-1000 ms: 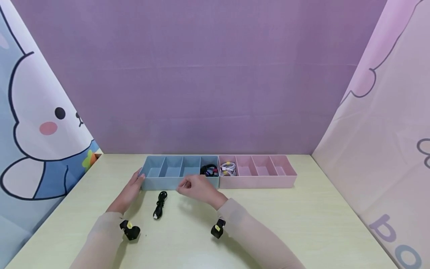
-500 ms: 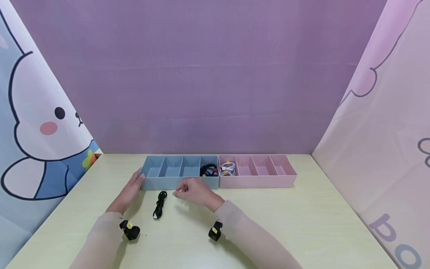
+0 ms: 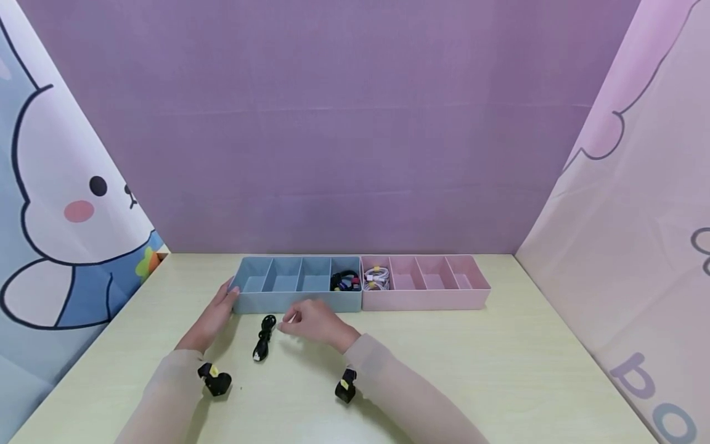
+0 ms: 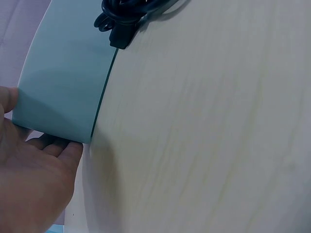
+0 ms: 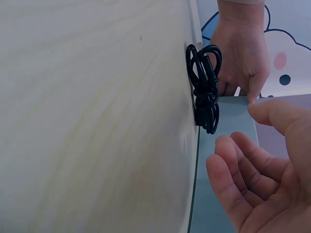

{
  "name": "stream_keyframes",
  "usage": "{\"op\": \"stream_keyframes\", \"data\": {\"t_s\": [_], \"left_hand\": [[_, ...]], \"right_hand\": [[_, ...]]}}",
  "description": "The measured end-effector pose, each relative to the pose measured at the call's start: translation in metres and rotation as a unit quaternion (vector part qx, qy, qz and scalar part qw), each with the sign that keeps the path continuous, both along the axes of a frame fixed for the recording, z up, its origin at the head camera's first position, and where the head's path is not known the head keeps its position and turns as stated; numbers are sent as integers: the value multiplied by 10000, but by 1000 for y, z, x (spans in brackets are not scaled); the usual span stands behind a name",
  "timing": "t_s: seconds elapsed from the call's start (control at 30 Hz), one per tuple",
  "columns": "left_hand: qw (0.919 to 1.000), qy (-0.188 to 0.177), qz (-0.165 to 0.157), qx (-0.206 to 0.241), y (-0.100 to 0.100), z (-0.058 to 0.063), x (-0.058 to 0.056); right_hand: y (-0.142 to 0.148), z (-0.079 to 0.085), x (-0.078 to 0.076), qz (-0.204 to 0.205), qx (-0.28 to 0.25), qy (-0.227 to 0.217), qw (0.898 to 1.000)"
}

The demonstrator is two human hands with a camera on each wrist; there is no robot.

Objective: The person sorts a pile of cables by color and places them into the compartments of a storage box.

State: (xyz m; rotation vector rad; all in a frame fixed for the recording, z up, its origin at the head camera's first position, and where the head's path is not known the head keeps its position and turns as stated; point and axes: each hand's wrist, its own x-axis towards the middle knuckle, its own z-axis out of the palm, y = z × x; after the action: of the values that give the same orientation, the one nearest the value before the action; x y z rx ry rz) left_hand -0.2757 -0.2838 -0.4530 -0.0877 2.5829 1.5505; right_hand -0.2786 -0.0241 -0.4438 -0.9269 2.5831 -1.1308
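Note:
My left hand (image 3: 213, 311) holds the left end of a blue divided storage box (image 3: 296, 302). In the left wrist view, the thumb (image 4: 8, 98) lies at the box's rim and the fingers bend against its end wall. A bundled black USB cable (image 3: 264, 338) lies on the table in front of the box; its loops (image 5: 205, 87) show in the right wrist view. Just right of the cable is my right hand (image 3: 316, 324), in front of the box. Its fingers are loosely curved, thumb apart, with nothing between them.
The blue box's rightmost compartment holds dark bundled cables (image 3: 345, 281). A pink divided box (image 3: 426, 300) adjoins it on the right, with white bundled cables (image 3: 376, 279) in its leftmost compartment. Behind the boxes stands a purple backdrop (image 3: 333, 135); printed cloths flank the table (image 3: 499, 376).
My right hand has moved left and nearer to me, from the front of the blue box toward the black cable. My left hand, the boxes and the cable have stayed in place.

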Motion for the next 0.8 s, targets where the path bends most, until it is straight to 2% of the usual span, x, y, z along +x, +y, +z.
{"op": "stream_keyframes", "data": {"t_s": [0.27,0.5,0.8], "left_hand": [[10000,-63,18,11,0,1,1],[10000,58,-13,44,-1,1,1],[10000,29,5,15,-1,1,1]], "right_hand": [[-6,-6,2,35,-10,-88,10000],[-12,-9,2,74,163,69,9998],[-20,-11,2,-197,293,-80,9993]]}}
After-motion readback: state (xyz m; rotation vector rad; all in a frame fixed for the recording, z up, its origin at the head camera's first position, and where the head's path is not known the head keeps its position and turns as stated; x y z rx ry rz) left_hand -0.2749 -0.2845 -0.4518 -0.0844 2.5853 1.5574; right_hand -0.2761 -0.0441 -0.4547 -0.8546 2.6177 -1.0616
